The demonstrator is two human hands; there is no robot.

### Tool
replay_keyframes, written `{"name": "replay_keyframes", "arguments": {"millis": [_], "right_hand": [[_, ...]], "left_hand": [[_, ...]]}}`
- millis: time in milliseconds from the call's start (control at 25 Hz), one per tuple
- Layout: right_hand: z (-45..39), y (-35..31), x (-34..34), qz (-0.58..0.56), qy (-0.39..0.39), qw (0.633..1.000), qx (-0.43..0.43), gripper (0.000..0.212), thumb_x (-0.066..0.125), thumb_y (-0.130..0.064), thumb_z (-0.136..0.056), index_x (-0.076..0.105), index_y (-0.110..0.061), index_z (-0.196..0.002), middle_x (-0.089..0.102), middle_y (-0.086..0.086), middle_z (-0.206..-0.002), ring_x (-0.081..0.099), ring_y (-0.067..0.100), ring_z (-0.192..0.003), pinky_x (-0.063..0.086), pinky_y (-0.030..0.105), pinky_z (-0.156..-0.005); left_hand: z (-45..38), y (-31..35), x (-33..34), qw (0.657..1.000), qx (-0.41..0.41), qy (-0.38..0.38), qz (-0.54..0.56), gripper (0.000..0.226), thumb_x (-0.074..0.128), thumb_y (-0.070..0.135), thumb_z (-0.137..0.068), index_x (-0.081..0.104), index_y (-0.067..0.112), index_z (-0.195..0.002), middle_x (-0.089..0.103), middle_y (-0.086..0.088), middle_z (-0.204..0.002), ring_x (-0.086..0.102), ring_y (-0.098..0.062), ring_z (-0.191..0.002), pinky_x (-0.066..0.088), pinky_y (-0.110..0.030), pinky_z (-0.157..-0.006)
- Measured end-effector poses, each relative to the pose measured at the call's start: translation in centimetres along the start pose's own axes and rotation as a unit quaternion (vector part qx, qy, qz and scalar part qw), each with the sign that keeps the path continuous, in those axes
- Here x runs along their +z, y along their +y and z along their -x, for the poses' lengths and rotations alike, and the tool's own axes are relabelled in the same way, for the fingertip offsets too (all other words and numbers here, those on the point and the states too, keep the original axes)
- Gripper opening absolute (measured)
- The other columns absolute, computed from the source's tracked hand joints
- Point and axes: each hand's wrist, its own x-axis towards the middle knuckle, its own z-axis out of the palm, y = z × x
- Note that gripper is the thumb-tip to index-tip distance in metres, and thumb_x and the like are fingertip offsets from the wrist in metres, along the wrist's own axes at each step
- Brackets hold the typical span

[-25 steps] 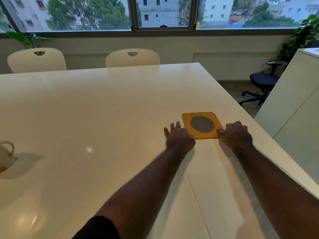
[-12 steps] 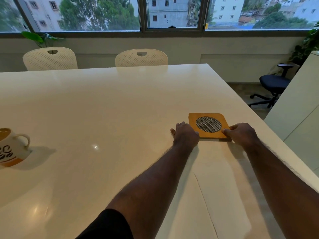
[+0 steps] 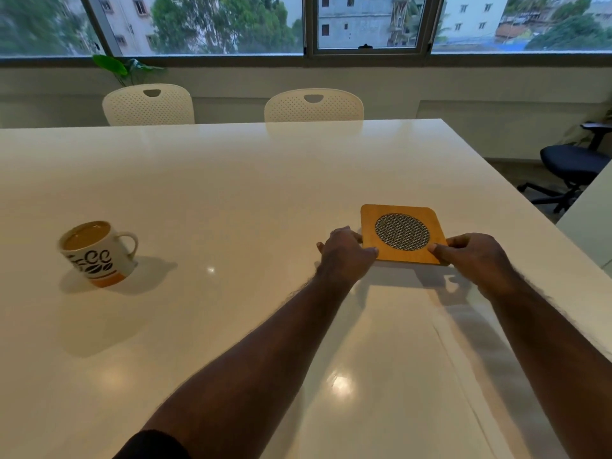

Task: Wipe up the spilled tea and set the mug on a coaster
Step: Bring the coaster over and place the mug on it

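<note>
A square wooden coaster with a round dark mesh centre lies on the white table, right of middle. My left hand pinches its near left corner, thumb on top. My right hand pinches its near right corner the same way. The near edge looks slightly lifted, with a shadow under it. Far to the left stands a white mug with a dark bean pattern and an orange base, full of milky tea, handle pointing right. No spill or cloth shows in this view.
Two white perforated chairs stand at the table's far edge under the window. A black office chair and a white cabinet stand off the right side. The table's right edge runs close to my right hand.
Both hands went from resting beside the coaster to pinching its near corners. My view has turned left, bringing the whole mug into sight.
</note>
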Motion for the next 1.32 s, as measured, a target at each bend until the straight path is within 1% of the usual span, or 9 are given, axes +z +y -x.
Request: {"name": "replay_keyframes", "arguments": {"millis": [80, 160, 360, 560, 680, 760, 840, 1040, 1320], "right_hand": [[1.8, -2.0, 2.0, 0.009, -0.008, 1.000, -0.014, 0.045, 0.072, -0.049, -0.076, 0.072, -0.011, -0.099, 0.066, -0.003, -0.075, 0.060, 0.008, -0.066, 0.041, 0.020, -0.049], [3.5, -3.8, 3.9, 0.016, -0.020, 0.999, -0.021, 0.043, 0.072, -0.051, -0.074, 0.073, -0.014, -0.095, 0.069, -0.002, -0.077, 0.063, 0.008, -0.065, 0.043, 0.021, -0.050], [8.3, -7.8, 9.1, 0.047, -0.063, 0.996, -0.032, 0.045, 0.071, -0.055, -0.073, 0.068, -0.017, -0.097, 0.068, -0.004, -0.082, 0.063, 0.012, -0.073, 0.051, 0.030, -0.064], [13.6, -10.1, 13.2, 0.108, -0.075, 0.988, -0.077, 0.052, 0.065, -0.062, -0.075, 0.062, -0.021, -0.106, 0.059, -0.013, -0.079, 0.058, 0.002, -0.066, 0.045, 0.023, -0.053], [16.3, -11.0, 14.7, 0.134, -0.086, 0.983, -0.086, 0.054, 0.062, -0.065, -0.075, 0.059, -0.023, -0.110, 0.062, -0.011, -0.086, 0.062, 0.007, -0.069, 0.057, 0.032, -0.064], [17.8, -11.3, 15.3, 0.150, -0.087, 0.980, -0.093, 0.056, 0.061, -0.066, -0.075, 0.059, -0.023, -0.111, 0.065, -0.010, -0.091, 0.063, 0.009, -0.072, 0.059, 0.037, -0.071], [19.2, -11.4, 15.6, 0.160, -0.089, 0.978, -0.095, 0.056, 0.060, -0.067, -0.075, 0.059, -0.024, -0.111, 0.065, -0.010, -0.092, 0.064, 0.010, -0.076, 0.058, 0.042, -0.076], [21.4, -11.0, 15.8, 0.192, -0.093, 0.972, -0.101, 0.055, 0.058, -0.069, -0.075, 0.061, -0.025, -0.108, 0.065, -0.011, -0.091, 0.063, 0.009, -0.077, 0.055, 0.042, -0.081], [22.3, -11.6, 16.1, 0.253, -0.045, 0.958, -0.126, 0.054, 0.052, -0.071, -0.076, 0.063, -0.028, -0.106, 0.067, -0.011, -0.097, 0.062, 0.010, -0.083, 0.048, 0.038, -0.083]], "left_hand": [[0.6, -2.1, -2.9, 1.000, -0.013, -0.003, 0.008, 0.044, 0.076, 0.034, -0.078, 0.068, 0.012, -0.115, 0.052, -0.006, -0.143, 0.049, -0.029, -0.128, 0.040, -0.040, -0.099], [1.4, -4.2, -5.8, 1.000, -0.030, -0.002, 0.004, 0.043, 0.077, 0.035, -0.077, 0.069, 0.014, -0.114, 0.049, -0.005, -0.146, 0.043, -0.030, -0.133, 0.039, -0.048, -0.105], [4.3, -9.6, -12.4, 0.998, -0.055, 0.012, -0.015, 0.042, 0.079, 0.036, -0.074, 0.070, 0.016, -0.109, 0.046, -0.001, -0.148, 0.038, -0.029, -0.136, 0.036, -0.053, -0.107], [7.7, -14.5, -16.8, 0.995, -0.089, 0.027, -0.042, 0.042, 0.081, 0.039, -0.072, 0.070, 0.020, -0.107, 0.043, 0.003, -0.150, 0.033, -0.028, -0.140, 0.027, -0.059, -0.111], [9.4, -16.7, -18.4, 0.992, -0.096, 0.027, -0.076, 0.039, 0.079, 0.041, -0.073, 0.069, 0.021, -0.105, 0.040, 0.004, -0.152, 0.025, -0.026, -0.144, 0.010, -0.057, -0.115], [10.1, -17.7, -19.2, 0.990, -0.091, 0.019, -0.111, 0.038, 0.077, 0.041, -0.076, 0.069, 0.020, -0.106, 0.036, 0.003, -0.154, 0.018, -0.022, -0.147, -0.004, -0.056, -0.115], [10.9, -18.4, -19.7, 0.988, -0.090, 0.012, -0.129, 0.037, 0.076, 0.041, -0.076, 0.069, 0.021, -0.106, 0.033, 0.004, -0.156, 0.013, -0.019, -0.148, -0.010, -0.054, -0.114], [12.6, -19.4, -20.2, 0.985, -0.079, 0.003, -0.153, 0.033, 0.077, 0.044, -0.075, 0.070, 0.026, -0.101, 0.028, 0.007, -0.158, 0.007, -0.017, -0.149, -0.012, -0.052, -0.114], [13.3, -19.8, -19.8, 0.980, -0.065, 0.006, -0.187, 0.035, 0.073, 0.046, -0.077, 0.069, 0.028, -0.106, 0.023, 0.008, -0.160, 0.003, -0.016, -0.149, -0.014, -0.050, -0.113]]}}
